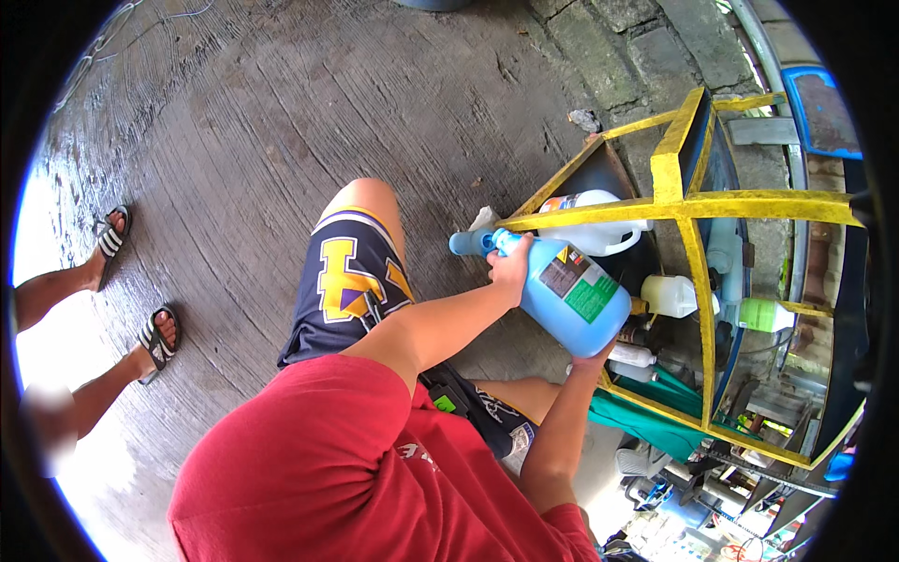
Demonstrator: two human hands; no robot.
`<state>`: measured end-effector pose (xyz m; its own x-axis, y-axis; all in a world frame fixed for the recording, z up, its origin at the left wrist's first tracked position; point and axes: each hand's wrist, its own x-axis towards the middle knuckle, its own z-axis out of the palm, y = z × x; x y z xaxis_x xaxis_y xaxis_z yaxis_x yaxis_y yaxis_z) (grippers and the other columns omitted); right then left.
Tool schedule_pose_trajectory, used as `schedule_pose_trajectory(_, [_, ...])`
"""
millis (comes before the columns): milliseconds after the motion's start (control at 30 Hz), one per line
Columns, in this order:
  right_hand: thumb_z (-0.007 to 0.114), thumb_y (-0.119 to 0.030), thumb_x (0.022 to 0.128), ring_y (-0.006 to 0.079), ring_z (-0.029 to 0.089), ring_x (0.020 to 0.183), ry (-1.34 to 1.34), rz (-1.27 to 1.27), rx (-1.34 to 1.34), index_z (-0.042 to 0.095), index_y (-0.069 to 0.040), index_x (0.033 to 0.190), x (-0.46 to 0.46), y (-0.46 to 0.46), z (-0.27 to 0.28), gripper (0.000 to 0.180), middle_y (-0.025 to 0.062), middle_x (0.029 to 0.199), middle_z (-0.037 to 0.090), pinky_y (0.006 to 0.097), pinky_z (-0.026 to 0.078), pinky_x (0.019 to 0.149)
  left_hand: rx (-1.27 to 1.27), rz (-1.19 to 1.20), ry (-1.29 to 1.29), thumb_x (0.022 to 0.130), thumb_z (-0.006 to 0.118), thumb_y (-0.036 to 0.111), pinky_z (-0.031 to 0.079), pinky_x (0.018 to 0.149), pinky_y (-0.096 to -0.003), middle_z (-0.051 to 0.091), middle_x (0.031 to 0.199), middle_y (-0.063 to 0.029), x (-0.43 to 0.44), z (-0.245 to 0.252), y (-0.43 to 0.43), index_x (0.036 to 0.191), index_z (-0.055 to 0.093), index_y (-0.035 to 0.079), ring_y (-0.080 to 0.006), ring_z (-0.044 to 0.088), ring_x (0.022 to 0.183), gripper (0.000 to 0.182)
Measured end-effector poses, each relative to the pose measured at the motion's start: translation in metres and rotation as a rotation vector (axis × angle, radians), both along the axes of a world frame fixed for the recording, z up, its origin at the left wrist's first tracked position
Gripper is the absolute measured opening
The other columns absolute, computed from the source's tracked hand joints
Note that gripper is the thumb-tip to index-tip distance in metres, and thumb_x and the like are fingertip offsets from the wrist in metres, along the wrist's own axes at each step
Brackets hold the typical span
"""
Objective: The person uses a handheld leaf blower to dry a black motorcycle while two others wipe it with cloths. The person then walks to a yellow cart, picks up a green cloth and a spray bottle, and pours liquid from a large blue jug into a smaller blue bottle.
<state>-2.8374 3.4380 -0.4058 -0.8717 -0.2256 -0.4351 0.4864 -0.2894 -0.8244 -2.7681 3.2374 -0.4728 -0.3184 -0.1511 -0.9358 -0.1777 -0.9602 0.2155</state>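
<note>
A large blue plastic jug [576,295] with a printed label lies tilted in both hands, its neck towards the upper left. Around the neck and shoulder of the jug my left hand [511,263] is closed. My right hand [595,357] supports the jug's base, its fingers partly hidden beneath. A smaller blue plastic container [467,243] sits right by the jug's mouth, its round opening facing the mouth; what holds it up cannot be seen. Just beyond the jug, a white translucent jug [593,232] with a handle lies behind a yellow bar.
The yellow metal frame rack [692,281] on the right holds a cream jug [667,295], a green-labelled bottle [765,316] and several other bottles. Green cloth [646,425] hangs at its lower side. Another person's sandalled feet [160,337] are at the left on the wet concrete floor [246,140].
</note>
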Motion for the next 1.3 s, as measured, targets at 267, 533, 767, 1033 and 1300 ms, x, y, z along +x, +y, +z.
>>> schedule_pose_trajectory(267, [0.037, -0.046, 0.102, 0.032, 0.052, 0.127, 0.064, 0.129, -0.143, 0.047, -0.015, 0.141, 0.029, 0.0, -0.012, 0.051, 0.0083, 0.139, 0.054, 0.0533, 0.044, 0.104, -0.135, -0.181, -0.113, 0.062, 0.076, 0.068, 0.041, 0.105, -0.054, 0.03, 0.148, -0.0227, -0.005, 0.004, 0.015, 0.152, 0.019, 0.014, -0.039, 0.041, 0.132, 0.119])
schedule_pose_trajectory(533, [0.038, -0.046, 0.101, 0.0335, 0.055, 0.123, -0.001, 0.095, -0.041, 0.05, -0.013, 0.137, 0.051, 0.009, -0.051, 0.05, 0.0096, 0.135, 0.058, 0.0539, 0.047, 0.1, -0.201, -0.255, -0.162, 0.059, 0.082, 0.063, 0.042, 0.105, -0.0516, 0.035, 0.144, -0.0235, -0.003, -0.006, 0.017, 0.146, 0.025, 0.01, -0.0391, 0.041, 0.132, 0.117])
schedule_pose_trajectory(767, [0.04, -0.046, 0.1, 0.0348, 0.058, 0.119, -0.151, -0.037, 0.096, 0.053, -0.012, 0.133, 0.028, 0.058, -0.098, 0.049, 0.0108, 0.13, 0.06, 0.0544, 0.05, 0.096, -0.314, -0.344, -0.082, 0.061, 0.086, 0.057, 0.052, 0.094, -0.0487, 0.05, 0.133, -0.0229, -0.008, 0.005, 0.026, 0.141, 0.028, 0.001, -0.0361, 0.055, 0.121, 0.113])
schedule_pose_trajectory(1033, [0.046, -0.05, 0.095, 0.037, 0.063, 0.108, -0.459, -0.23, 0.075, 0.057, -0.009, 0.125, 0.016, 0.082, -0.139, 0.052, 0.0142, 0.122, 0.064, 0.0544, 0.056, 0.087, -0.436, -0.212, 0.079, 0.069, 0.082, 0.049, 0.053, 0.077, -0.0403, 0.065, 0.099, -0.0139, 0.002, 0.032, 0.036, 0.104, 0.056, 0.0, -0.0234, 0.065, 0.088, 0.066])
schedule_pose_trajectory(1300, [0.034, -0.055, 0.099, 0.0347, 0.054, 0.121, -0.389, -0.016, -0.085, 0.054, -0.015, 0.131, 0.021, 0.059, -0.121, 0.055, 0.0094, 0.133, 0.058, 0.0577, 0.04, 0.104, -0.788, -0.162, 0.333, 0.079, 0.074, 0.036, 0.049, 0.066, -0.0398, 0.061, 0.074, -0.0114, 0.009, 0.111, 0.06, 0.088, 0.056, -0.001, -0.0214, 0.059, 0.068, 0.042])
